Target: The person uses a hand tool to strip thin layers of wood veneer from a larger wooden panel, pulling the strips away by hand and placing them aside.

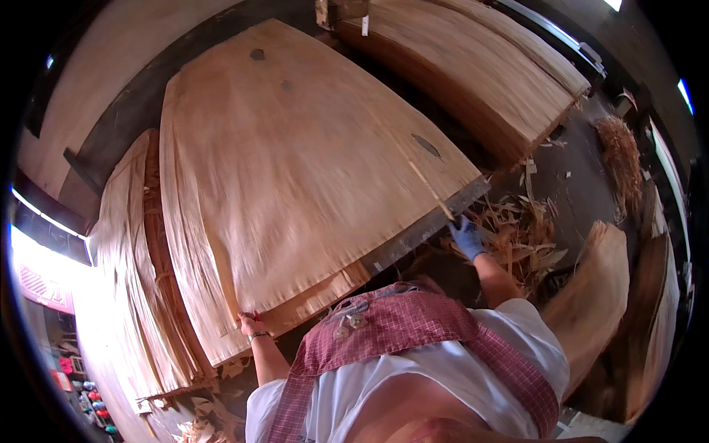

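Observation:
A large pale veneer sheet (295, 162) lies on top of a stack in front of me. My left hand (252, 324), bare with a bracelet at the wrist, grips the sheet's near edge. My right hand (467, 238), in a blue glove, is at the sheet's right corner by the dark table edge (425, 225). It pinches the lower end of a thin wood strip (427, 186) that lies slanted across the sheet. The sheet has a few dark knots. My plaid apron (413, 325) fills the lower middle of the view.
More veneer stacks lie to the left (133, 280) and at the far right (480, 66). Veneer scraps and splinters (524, 236) litter the floor beside my right hand. Curved veneer pieces (602, 295) lean at the right. A fibrous waste heap (619, 151) sits farther back.

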A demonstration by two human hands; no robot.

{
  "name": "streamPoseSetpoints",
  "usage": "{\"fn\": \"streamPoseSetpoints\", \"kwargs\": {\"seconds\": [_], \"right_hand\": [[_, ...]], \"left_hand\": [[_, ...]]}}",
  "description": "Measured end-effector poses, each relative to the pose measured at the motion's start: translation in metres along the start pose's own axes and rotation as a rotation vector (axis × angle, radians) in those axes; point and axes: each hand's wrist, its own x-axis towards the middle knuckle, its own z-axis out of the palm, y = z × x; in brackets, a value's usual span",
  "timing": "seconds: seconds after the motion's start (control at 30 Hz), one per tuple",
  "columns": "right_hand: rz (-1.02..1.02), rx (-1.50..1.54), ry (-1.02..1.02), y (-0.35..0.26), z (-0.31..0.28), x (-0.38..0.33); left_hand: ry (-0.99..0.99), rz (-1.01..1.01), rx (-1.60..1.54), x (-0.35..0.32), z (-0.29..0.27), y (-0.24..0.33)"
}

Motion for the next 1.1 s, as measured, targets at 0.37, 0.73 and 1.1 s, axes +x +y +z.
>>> {"fn": "streamPoseSetpoints", "kwargs": {"seconds": [0.37, 0.73, 1.1], "right_hand": [[0.046, -0.213, -0.448, -0.157, 0.088, 0.022], [-0.028, -0.156, -0.465, -0.195, 0.124, -0.017], [-0.198, 0.017, -0.394, -0.203, 0.088, -0.041]], "left_hand": [[-0.118, 0.186, 0.025, 0.015, -0.020, 0.035], [-0.090, 0.239, -0.034, 0.050, -0.026, 0.079], [-0.181, 0.051, 0.054, 0.082, -0.074, 0.061]]}}
